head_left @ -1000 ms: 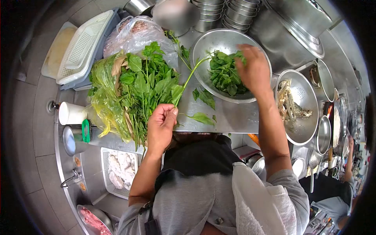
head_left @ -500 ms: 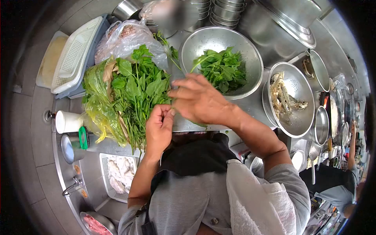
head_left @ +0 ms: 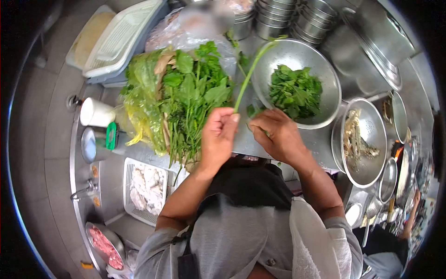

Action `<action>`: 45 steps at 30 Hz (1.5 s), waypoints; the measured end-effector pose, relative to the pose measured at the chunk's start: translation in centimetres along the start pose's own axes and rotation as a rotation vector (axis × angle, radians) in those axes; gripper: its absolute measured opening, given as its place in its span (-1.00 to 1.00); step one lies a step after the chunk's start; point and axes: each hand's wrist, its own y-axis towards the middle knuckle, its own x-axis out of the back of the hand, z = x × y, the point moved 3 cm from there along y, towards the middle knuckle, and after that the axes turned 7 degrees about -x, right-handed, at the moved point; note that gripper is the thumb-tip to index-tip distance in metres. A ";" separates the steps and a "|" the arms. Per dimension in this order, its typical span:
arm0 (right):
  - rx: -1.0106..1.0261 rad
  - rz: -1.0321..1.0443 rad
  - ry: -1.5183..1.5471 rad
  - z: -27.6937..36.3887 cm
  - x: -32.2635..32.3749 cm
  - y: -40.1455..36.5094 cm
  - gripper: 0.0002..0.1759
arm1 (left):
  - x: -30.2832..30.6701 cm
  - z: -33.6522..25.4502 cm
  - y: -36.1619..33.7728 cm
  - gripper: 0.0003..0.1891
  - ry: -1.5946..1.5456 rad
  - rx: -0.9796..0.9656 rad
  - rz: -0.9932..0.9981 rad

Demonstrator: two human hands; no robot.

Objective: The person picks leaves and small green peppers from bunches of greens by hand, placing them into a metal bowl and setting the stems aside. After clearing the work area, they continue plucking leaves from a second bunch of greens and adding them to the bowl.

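My left hand [head_left: 220,135] pinches the lower end of a long, bare green stem [head_left: 248,76], which slants up to the rim of a steel bowl. My right hand [head_left: 278,135] is beside it, just below the bowl, fingers curled together; a bit of green shows at them, but what they hold is mostly hidden. Plucked green leaves [head_left: 296,90] lie in the perforated steel bowl [head_left: 327,76]. Left of my hands, a heap of leafy greens [head_left: 197,93] rests partly in a yellowish plastic bag [head_left: 141,109].
A second steel colander [head_left: 364,174] with brownish pieces stands at right. Stacked metal containers [head_left: 274,18] and a large pot [head_left: 348,56] are behind. A white basket [head_left: 139,215] of pale pieces sits in the sink at left. Another person's arm [head_left: 412,214] shows far right.
The view has shifted, so the counter appears further right. My hands have moved apart; the right is lower, clear of the stem. The long stem now stands out plainly from my left hand.
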 end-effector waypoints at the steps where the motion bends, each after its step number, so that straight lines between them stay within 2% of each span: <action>1: -0.007 -0.025 0.057 -0.1 -0.7 -0.1 -0.75 | -0.3 0.4 0.0 -0.87 -0.022 -0.042 -0.002; 3: -0.023 -0.070 0.165 -0.9 -1.0 -0.1 -0.78 | -0.6 0.8 0.4 -0.85 -0.074 -0.082 0.004; 6: -0.255 -0.041 0.401 -1.4 -0.9 -0.1 -0.84 | -0.9 0.6 0.3 -0.86 -0.158 -0.041 0.016; 7: -0.178 -0.013 0.365 -2.0 -1.2 0.1 -0.87 | -1.1 0.5 0.3 -0.87 -0.185 -0.020 0.019; 10: -0.150 0.062 0.383 -2.8 -2.7 0.3 -0.87 | -1.4 0.4 0.3 -0.87 -0.245 0.017 0.024; 12: -0.203 -0.028 0.518 -3.8 -3.2 -0.1 -0.89 | -1.2 0.9 0.4 -0.87 -0.266 0.055 0.034; 13: -0.233 -0.075 0.582 -4.4 -3.0 -0.2 -0.90 | -1.2 1.4 0.4 -0.87 -0.238 0.013 0.009; 15: -0.273 -0.233 0.669 -6.3 -0.6 0.1 -0.87 | -0.7 3.6 0.9 -0.81 -0.042 -0.086 -0.022; 17: -0.353 -0.382 0.356 -9.3 2.8 0.5 -0.86 | -0.2 5.6 1.9 -0.73 0.213 -0.175 -0.022; 18: -0.321 -0.431 0.290 -12.1 3.9 0.4 -0.81 | -0.3 6.4 2.2 -0.68 0.366 -0.211 -0.008; 19: -0.482 -0.422 0.118 -13.4 5.2 0.4 -0.75 | -0.4 7.0 2.5 -0.63 0.517 -0.251 0.007; 22: -0.429 -0.474 -0.419 -13.0 7.0 -0.3 -0.71 | -0.7 6.1 1.1 -0.49 0.824 -0.561 0.022; 23: -0.392 -0.506 -0.328 -12.7 6.9 -0.9 -0.71 | -0.2 5.6 0.4 -0.51 0.817 -0.532 0.056; 26: -0.481 -0.476 -0.079 -8.6 6.0 -2.3 -0.71 | 4.4 1.8 -0.5 -0.57 0.919 -0.521 -0.021; 27: -0.329 -0.498 -0.005 -8.1 4.5 -2.8 -0.73 | 6.5 1.7 -0.4 -0.62 0.980 -0.471 -0.126; 28: -0.238 -0.410 -0.029 -6.5 3.0 -2.8 -0.76 | 8.6 1.8 -0.2 -0.66 1.040 -0.424 -0.223; 30: -0.146 -0.151 -0.052 -2.8 -0.9 -2.2 -0.67 | 11.4 2.7 -0.1 -0.75 1.211 -0.340 -0.250; 33: -0.040 0.098 -0.070 -3.8 -8.8 -0.3 -0.47 | 12.3 3.3 0.2 -0.82 1.179 -0.293 -0.142; 36: -0.095 0.259 -0.349 -6.7 -13.8 -0.8 -0.37 | 12.6 2.1 0.2 -0.83 0.701 -0.181 -0.357; 37: -0.110 0.281 -0.330 -7.0 -14.3 -0.9 -0.35 | 12.8 1.8 0.5 -0.81 0.673 -0.095 -0.354; 40: -0.142 0.346 -0.283 -8.0 -14.6 -1.1 -0.33 | 11.7 1.2 1.7 -0.84 1.049 -0.166 -0.161; 41: -0.153 0.352 -0.264 -8.1 -14.6 -1.0 -0.33 | 11.8 2.8 1.9 -0.86 1.108 -0.288 -0.130; 44: -0.156 0.342 -0.226 -8.6 -14.1 -0.5 -0.33 | 12.0 2.5 1.7 -0.89 1.018 -0.352 -0.260; 45: -0.155 0.346 -0.211 -8.6 -14.0 -0.8 -0.33 | 12.1 1.6 1.4 -0.93 0.843 -0.290 -0.345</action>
